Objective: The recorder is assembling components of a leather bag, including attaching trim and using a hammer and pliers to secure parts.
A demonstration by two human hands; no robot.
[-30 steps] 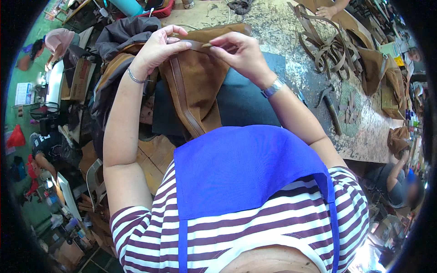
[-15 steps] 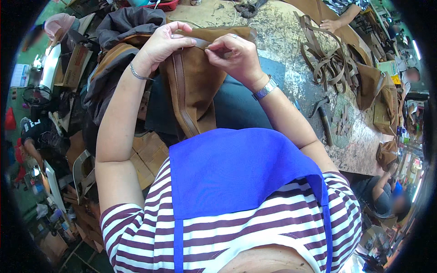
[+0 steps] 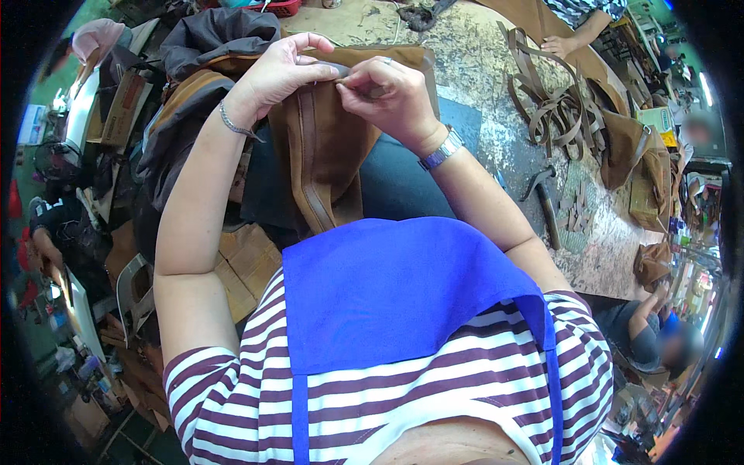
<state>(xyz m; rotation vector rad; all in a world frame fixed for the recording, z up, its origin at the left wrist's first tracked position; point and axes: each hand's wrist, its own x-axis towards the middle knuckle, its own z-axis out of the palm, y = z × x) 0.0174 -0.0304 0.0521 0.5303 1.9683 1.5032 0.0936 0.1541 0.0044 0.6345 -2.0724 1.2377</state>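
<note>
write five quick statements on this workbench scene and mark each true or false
1. The left grip and right grip are both at the brown piece's upper edge. True.
2. The metal watch is on the left wrist. False: it is on the right.
3. The hammer lies on the table. True.
4. The tangled straps hang from the apron. False: they lie on the table.
5. The apron is blue. True.

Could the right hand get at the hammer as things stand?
Probably yes: the hammer lies uncovered on the table, right of the right forearm, though the right hand would first have to leave the brown material.
</note>
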